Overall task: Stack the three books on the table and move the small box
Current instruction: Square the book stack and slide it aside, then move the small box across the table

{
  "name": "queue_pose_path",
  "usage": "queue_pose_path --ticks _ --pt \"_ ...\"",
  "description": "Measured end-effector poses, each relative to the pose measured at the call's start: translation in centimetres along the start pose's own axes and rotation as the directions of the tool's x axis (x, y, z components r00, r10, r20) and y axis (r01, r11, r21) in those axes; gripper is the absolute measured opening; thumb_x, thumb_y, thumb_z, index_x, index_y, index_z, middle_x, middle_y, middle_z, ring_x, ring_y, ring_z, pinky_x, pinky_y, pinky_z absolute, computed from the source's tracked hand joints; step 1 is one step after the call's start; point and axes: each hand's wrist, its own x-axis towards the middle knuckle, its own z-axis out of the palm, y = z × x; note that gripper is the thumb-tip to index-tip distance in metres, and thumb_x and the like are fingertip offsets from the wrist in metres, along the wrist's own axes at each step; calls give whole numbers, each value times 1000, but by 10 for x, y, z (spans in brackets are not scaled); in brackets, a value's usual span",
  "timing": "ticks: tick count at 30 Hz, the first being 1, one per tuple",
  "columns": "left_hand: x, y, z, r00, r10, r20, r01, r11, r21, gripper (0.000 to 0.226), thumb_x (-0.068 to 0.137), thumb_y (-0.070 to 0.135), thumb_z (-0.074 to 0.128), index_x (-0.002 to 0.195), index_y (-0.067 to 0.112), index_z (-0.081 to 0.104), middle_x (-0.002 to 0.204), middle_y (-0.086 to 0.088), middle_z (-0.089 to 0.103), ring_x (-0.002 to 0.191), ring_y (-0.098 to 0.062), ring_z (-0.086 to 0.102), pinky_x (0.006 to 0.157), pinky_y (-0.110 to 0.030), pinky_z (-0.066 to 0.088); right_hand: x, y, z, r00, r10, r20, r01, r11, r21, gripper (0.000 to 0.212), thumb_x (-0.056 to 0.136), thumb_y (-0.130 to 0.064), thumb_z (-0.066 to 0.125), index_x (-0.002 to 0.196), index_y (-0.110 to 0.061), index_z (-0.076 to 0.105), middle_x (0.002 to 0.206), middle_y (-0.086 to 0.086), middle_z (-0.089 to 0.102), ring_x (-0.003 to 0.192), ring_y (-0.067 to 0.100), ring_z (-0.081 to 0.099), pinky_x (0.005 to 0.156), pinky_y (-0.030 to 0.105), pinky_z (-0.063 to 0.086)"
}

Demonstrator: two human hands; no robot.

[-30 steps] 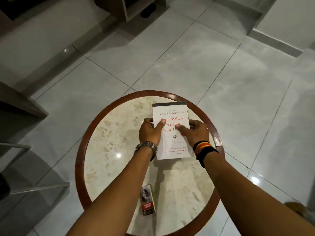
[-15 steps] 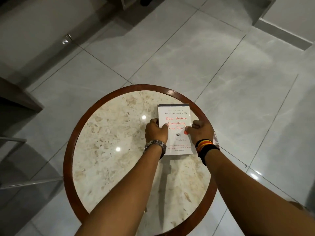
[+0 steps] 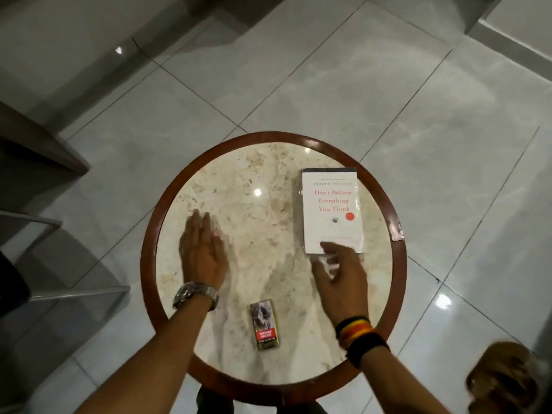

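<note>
Left hand (image 3: 201,253) flat and empty, fingers together and stretched out, over the left part of the round marble worktop (image 3: 248,186); steel watch (image 3: 195,295) on its wrist. Right hand (image 3: 340,279) empty too, fingers loosely spread, fingertips at the near edge of the white book (image 3: 331,210). Book flat at the far right of the worktop, dark edge of another beneath. Small box (image 3: 265,326) lying near the near rim, between both forearms, untouched.

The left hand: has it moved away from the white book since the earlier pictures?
Yes. The left hand has let go of the white book and moved left, toward the table rim on that side.
</note>
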Motion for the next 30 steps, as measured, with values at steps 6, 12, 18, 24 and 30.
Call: queue_pose_path --ticks 6,12,18,24,30 --pt "-18 -81 -5 999 42 33 -49 966 255 68 110 40 19 171 10 18 180 -14 14 168 -31 14 137 -53 10 -110 15 57 976 157 153 -119 965 -232 59 82 -58 71 130 -28 56 115 -9 57 107 12 59 81 32 55" --pt "-26 -95 -2 999 32 16 -35 967 251 67 112 38 21 172 12 10 182 -10 6 169 -26 6 137 -41 -4 -151 12 106 947 304 103 -235 875 -423 68 75 -50 76 132 -27 47 122 -3 53 116 21 53 79 35 51" --pt "-26 -104 -6 997 72 41 -80 971 227 67 111 37 22 172 13 9 182 -9 4 169 -25 5 137 -46 3 -116 -27 147 971 237 -45 -239 923 -303 54 68 -43 76 116 -28 55 110 -6 60 98 20 64 73 31 51" --pt "-24 -107 -4 995 96 25 -99 964 247 67 110 36 29 171 12 14 180 -12 14 167 -30 16 136 -53 17 -27 -111 210 991 85 -101 -104 974 -200 57 72 -45 75 122 -25 56 115 -4 62 101 19 65 84 35 56" --pt "-19 -107 -6 982 187 -39 -155 900 408 80 93 35 23 167 5 21 178 -12 -11 167 -27 -19 135 -44 -15 15 -156 270 990 138 -24 -140 966 -218 56 74 -34 76 123 -18 55 119 4 61 106 28 63 83 37 54"
